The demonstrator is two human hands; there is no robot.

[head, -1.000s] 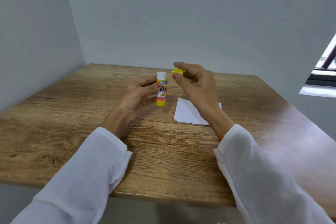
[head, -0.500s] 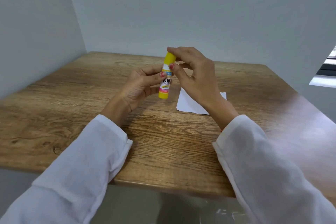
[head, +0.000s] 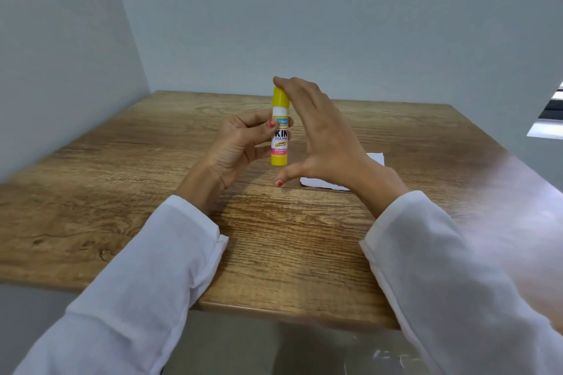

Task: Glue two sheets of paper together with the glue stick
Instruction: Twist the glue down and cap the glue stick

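Note:
My left hand (head: 240, 143) holds a yellow and white glue stick (head: 279, 131) upright above the table, thumb and fingers around its label. The yellow cap (head: 281, 97) sits on top of the stick. My right hand (head: 323, 134) is spread open just right of the stick, its fingertips resting on the top of the cap and its thumb pointing down toward the table. White paper (head: 327, 184) lies flat on the wooden table (head: 152, 207) behind and under my right hand, mostly hidden by it.
Grey walls close in the table at the left and the back. A window edge (head: 548, 119) shows at the far right. The table's front edge runs under my white sleeves.
The yellow cap, held apart in my right hand a second ago, now sits on the glue stick. My right hand has opened, only its fingertips on the cap.

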